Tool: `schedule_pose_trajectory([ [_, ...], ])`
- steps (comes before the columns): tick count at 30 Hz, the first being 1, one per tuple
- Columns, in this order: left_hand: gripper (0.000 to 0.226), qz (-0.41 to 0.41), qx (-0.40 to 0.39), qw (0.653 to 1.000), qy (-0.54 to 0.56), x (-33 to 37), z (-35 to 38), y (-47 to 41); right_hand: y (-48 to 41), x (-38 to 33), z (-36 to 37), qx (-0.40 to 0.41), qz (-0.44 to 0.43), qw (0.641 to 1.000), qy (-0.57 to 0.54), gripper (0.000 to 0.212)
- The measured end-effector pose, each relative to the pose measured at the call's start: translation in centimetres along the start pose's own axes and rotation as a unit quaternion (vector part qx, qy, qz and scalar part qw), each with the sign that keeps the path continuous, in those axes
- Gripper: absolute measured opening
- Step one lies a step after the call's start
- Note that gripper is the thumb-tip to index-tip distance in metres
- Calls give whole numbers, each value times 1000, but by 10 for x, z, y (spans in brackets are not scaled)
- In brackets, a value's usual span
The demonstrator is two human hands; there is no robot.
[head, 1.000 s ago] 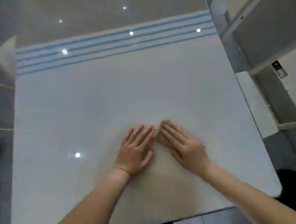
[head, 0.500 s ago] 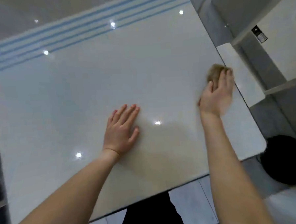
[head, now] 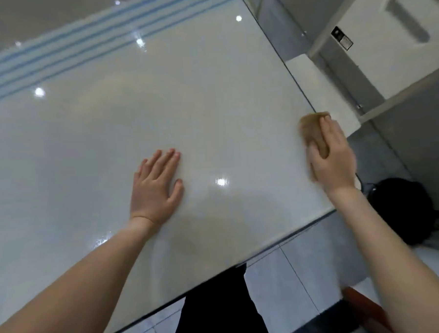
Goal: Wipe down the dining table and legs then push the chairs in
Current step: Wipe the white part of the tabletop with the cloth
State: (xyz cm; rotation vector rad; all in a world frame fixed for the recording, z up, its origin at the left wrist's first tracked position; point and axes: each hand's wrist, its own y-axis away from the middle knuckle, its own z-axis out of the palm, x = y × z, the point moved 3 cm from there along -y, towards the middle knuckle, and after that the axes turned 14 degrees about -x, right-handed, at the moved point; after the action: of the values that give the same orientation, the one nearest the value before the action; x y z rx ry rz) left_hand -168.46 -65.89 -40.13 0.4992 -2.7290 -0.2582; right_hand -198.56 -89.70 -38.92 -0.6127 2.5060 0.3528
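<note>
The left hand (head: 155, 187) lay flat on the dining table (head: 139, 114), fingers spread. The right hand (head: 334, 160) gripped a tan cloth (head: 313, 129) (blurred), bunched beyond its fingertips at the table's right edge.

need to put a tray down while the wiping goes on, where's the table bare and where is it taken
Bare: the wide stretch of the table between the blue stripes at the far edge and the left hand, and all the top left of that hand. Taken: the right edge, where the right hand presses the tan cloth, and the near middle under the flat left hand.
</note>
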Motion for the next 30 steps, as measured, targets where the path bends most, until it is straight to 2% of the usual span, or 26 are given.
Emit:
schedule_pose_trajectory([
  [2,59,2,1,1000,0,1,0,0,-4,-30,23,65,87,994,-9,54],
  [3,59,4,3,1000,0,1,0,0,1,-51,37,71,84,994,-15,54],
  [5,60,5,5,1000,3,0,0,0,29,-97,70,32,-19,999,-5,50],
  [8,61,3,5,1000,-1,-1,1,1,111,-138,105,-54,-205,977,39,39],
  [11,60,4,10,1000,1,0,1,1,170,-132,112,-81,-271,957,59,38],
  [15,60,3,11,1000,6,1,1,1,204,-111,106,-97,-218,971,-6,43],
  [17,59,5,7,1000,8,2,-1,2,220,-116,103,-89,-127,977,-145,44],
  [18,59,3,0,1000,7,3,-1,4,229,-120,101,-73,-52,965,-246,43],
  [19,59,2,-12,1000,10,4,-1,6,237,-125,97,-52,36,934,-351,40],
  [21,58,2,-38,999,9,6,-4,7,252,-131,89,-20,200,833,-515,29],
  [22,57,6,-56,998,4,6,-6,7,260,-134,84,-18,253,764,-593,25],
  [24,53,19,-101,995,14,9,-20,8,277,-142,72,-45,308,598,-738,28],
  [25,49,17,-119,992,34,12,-30,13,286,-146,63,-67,327,533,-778,32],
  [26,43,11,-129,990,57,17,-42,20,296,-149,54,-74,334,495,-799,34],
  [27,38,5,-136,987,82,23,-53,29,304,-152,46,-80,331,479,-809,32],
  [30,28,1,-127,975,183,42,-88,73,326,-158,19,-85,298,465,-829,31],
])
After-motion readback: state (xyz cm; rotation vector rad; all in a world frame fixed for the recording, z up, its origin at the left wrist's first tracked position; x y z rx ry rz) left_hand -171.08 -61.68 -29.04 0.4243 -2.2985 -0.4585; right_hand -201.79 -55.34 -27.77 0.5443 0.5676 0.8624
